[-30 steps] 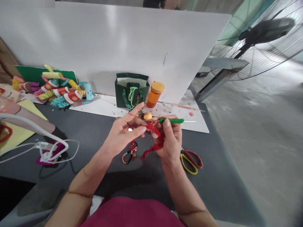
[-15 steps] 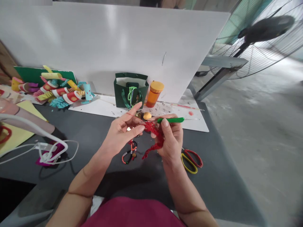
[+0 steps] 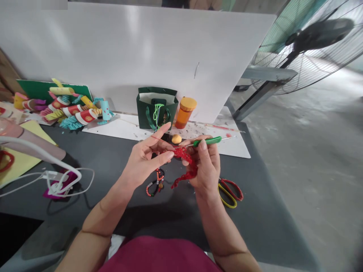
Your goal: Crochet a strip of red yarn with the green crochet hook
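My right hand [image 3: 206, 162] grips a crochet hook [image 3: 208, 141] by its green handle, thumb on top. The thin metal shaft runs left to a piece of red crochet work [image 3: 184, 155], whose loose tail hangs down below my right palm. My left hand [image 3: 149, 156] pinches the left edge of the red piece between thumb and fingers, its index finger raised with a red yarn strand across it. The hook's tip is too small to make out among the stitches. Below, a beaded bracelet [image 3: 155, 185] lies on the dark table, and scissors [image 3: 228, 192] with red and yellow handles lie by my right wrist.
Behind my hands stand a dark green paper bag [image 3: 146, 113] and an orange jar [image 3: 185, 113]. Paper-cup crafts [image 3: 82, 113] sit at the back left. A pink cylinder [image 3: 36, 141] and white cable [image 3: 70, 168] are at left; a fan [image 3: 320, 37] stands right of the table.
The crochet hook has tilted, its handle end now slightly higher, and my right thumb has shifted along it. My left hand stays almost in place, still pinching the red piece.
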A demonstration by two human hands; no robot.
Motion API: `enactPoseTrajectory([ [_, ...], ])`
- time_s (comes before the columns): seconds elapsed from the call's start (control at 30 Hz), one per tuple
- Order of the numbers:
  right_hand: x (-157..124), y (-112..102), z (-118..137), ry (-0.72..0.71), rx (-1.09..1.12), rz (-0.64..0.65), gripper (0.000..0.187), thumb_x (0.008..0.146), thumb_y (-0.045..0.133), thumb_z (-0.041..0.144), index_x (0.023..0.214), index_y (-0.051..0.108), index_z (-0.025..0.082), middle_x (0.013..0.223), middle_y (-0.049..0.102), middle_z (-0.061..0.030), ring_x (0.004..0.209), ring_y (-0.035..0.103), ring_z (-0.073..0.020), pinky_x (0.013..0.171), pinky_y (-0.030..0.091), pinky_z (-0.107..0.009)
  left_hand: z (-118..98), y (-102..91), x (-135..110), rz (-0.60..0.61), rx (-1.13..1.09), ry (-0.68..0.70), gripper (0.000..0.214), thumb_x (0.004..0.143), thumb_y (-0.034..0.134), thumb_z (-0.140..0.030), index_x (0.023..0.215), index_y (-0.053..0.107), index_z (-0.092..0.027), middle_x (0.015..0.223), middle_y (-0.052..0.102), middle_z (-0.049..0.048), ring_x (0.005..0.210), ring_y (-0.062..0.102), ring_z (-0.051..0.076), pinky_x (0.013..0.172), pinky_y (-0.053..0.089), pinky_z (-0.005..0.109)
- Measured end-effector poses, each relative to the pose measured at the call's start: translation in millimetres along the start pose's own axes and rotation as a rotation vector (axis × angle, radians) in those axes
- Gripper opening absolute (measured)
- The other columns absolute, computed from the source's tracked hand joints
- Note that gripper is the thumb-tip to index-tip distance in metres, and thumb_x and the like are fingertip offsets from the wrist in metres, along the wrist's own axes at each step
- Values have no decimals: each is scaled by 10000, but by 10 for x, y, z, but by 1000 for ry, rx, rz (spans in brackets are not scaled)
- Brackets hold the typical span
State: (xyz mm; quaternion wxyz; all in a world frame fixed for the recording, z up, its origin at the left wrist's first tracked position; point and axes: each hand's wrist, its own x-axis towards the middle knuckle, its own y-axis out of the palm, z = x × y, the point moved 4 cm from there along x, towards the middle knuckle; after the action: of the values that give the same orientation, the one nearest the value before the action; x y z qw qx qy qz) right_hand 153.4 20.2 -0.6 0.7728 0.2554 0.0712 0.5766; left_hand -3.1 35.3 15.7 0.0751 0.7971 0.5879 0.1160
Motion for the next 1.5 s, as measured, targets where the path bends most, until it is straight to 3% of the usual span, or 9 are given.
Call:
enactPoseTrajectory([
  [0.3,-16,74,71,-48,86,86,229,933,708,480,872,604,286,644,675,60,423,577,-126,362,407,-238,-1,7,-15,28,40,60,619,816,858,-222,1402,694,-338,890,782,8,794,660,112,732,589,196],
  [0.77,-23,29,72,-48,-39,-18,336,875,726,581,884,561,288,622,646,58,462,569,-130,390,446,-242,-24,-3,-51,20,62,63,612,807,863,-217,1388,708,-334,893,784,7,797,659,108,764,576,191],
  [0.93,-25,35,80,-70,-40,23,308,890,717,569,880,567,300,635,660,52,443,561,-133,387,467,-257,-36,-9,-49,2,91,50,631,796,865,-234,1401,704,-303,885,781,28,805,667,142,754,586,238],
  [1.23,-29,13,70,-88,-69,10,321,877,730,582,885,560,310,666,671,29,613,682,-198,494,546,-309,-42,-10,-44,-4,118,63,640,795,870,-252,1410,697,-293,882,784,22,810,680,143,844,581,272],
  [1.43,-27,20,88,-98,-52,40,282,899,721,545,883,574,305,666,671,36,472,576,-141,366,371,-243,-67,-28,-45,8,117,75,614,800,865,-240,1391,710,-299,872,770,17,802,666,135,792,573,247],
  [1.5,-28,31,95,-101,-68,55,286,910,703,554,884,565,305,668,669,38,443,541,-129,359,365,-243,-92,-33,-42,16,124,85,592,786,868,-222,1358,735,-294,855,760,11,794,662,135,783,572,250],
])
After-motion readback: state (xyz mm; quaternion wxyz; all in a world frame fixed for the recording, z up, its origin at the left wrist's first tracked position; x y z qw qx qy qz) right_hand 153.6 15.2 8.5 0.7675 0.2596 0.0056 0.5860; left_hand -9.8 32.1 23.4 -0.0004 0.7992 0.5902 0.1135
